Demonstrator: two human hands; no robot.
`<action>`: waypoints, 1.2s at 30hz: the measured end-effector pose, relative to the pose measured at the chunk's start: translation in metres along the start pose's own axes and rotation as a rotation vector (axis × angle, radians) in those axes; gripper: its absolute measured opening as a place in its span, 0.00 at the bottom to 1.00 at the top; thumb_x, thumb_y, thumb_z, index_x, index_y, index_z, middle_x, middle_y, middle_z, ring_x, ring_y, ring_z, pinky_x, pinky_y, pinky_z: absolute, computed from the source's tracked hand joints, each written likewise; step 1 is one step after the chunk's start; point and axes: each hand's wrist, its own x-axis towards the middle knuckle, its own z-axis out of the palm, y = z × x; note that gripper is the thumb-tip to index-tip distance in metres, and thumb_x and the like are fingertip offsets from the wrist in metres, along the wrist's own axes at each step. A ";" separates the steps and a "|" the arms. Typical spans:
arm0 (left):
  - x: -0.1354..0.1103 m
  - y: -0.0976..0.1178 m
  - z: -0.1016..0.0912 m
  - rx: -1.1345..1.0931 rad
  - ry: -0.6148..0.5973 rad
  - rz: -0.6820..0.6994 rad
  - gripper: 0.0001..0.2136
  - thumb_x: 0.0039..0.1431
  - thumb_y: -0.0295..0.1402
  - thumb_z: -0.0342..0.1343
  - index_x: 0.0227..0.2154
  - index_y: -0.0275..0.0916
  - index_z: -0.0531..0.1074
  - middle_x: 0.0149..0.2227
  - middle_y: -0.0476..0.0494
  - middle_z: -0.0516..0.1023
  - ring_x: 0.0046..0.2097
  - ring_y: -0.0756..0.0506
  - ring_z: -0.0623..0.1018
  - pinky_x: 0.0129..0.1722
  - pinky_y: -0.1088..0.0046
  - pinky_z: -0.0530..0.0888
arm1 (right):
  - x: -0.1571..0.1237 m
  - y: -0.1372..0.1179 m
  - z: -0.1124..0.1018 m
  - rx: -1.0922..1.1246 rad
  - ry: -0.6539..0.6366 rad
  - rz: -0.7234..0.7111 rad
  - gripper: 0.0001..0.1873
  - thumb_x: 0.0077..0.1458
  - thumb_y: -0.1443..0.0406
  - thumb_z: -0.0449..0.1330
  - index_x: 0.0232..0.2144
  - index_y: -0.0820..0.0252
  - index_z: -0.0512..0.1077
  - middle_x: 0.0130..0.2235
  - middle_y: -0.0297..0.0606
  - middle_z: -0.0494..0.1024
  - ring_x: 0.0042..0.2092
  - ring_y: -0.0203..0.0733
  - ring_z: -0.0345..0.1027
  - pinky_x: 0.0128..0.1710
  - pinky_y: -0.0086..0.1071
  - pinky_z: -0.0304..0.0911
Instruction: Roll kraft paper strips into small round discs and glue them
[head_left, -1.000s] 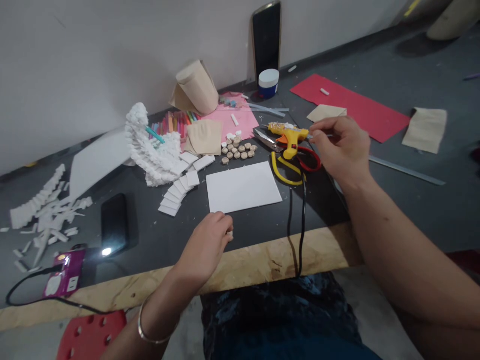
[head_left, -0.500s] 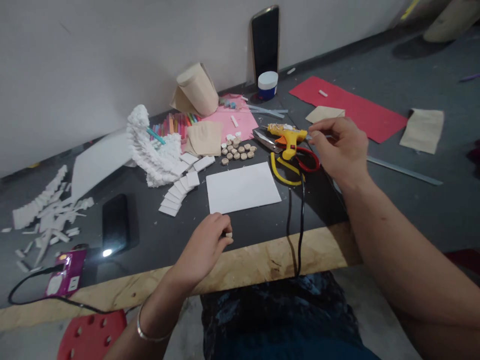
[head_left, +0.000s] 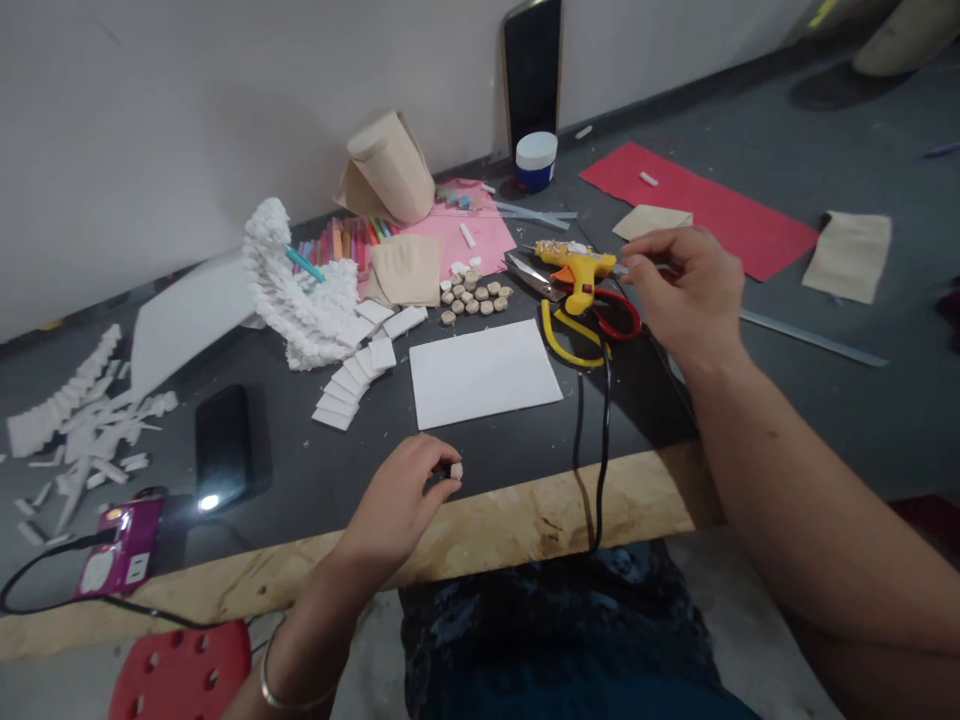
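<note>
Between the thumb and fingertips of my left hand (head_left: 405,495) is a small pale piece (head_left: 457,470), much like the little round discs (head_left: 472,296) heaped farther back. That hand is closed near the table's front edge, just below a blank white card (head_left: 486,374). My right hand (head_left: 686,290) pinches the clear glue stick (head_left: 622,268) where it comes out of the back of a yellow glue gun (head_left: 576,265). The gun rests on red-handled scissors (head_left: 621,315), nozzle toward the left. Its black cord (head_left: 605,440) hangs over the table edge.
Left of the card lie white tiles (head_left: 352,385), a fluffy white form (head_left: 300,300) and a phone (head_left: 223,445) with its light on. A purple power box (head_left: 120,547) sits at the left edge. Behind stand a beige roll (head_left: 391,168), a blue-and-white jar (head_left: 535,162) and another phone (head_left: 532,70).
My left hand has shifted slightly, and the pale piece in its fingers shows more clearly. The right hand stays at the glue stick. The view has shifted a little.
</note>
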 end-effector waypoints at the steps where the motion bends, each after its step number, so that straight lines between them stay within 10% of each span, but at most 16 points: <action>1: 0.000 -0.001 0.001 0.012 0.011 0.026 0.05 0.58 0.26 0.55 0.36 0.40 0.72 0.37 0.45 0.75 0.40 0.45 0.74 0.39 0.68 0.72 | 0.000 0.001 0.000 -0.004 0.002 0.000 0.07 0.54 0.68 0.59 0.35 0.57 0.76 0.40 0.39 0.78 0.36 0.38 0.74 0.36 0.33 0.71; 26: -0.004 -0.008 0.012 0.017 0.259 -0.010 0.06 0.60 0.26 0.52 0.39 0.40 0.71 0.40 0.43 0.75 0.41 0.45 0.73 0.42 0.68 0.72 | 0.000 0.006 0.001 -0.013 0.017 0.005 0.07 0.55 0.66 0.59 0.37 0.57 0.76 0.39 0.38 0.78 0.35 0.39 0.75 0.35 0.34 0.72; 36: 0.022 0.017 0.003 -0.667 0.429 -0.056 0.08 0.54 0.30 0.60 0.37 0.40 0.68 0.39 0.46 0.74 0.36 0.50 0.73 0.38 0.73 0.72 | -0.012 -0.028 0.002 0.102 -0.038 -0.053 0.07 0.55 0.63 0.60 0.38 0.52 0.75 0.37 0.34 0.78 0.35 0.41 0.74 0.36 0.38 0.71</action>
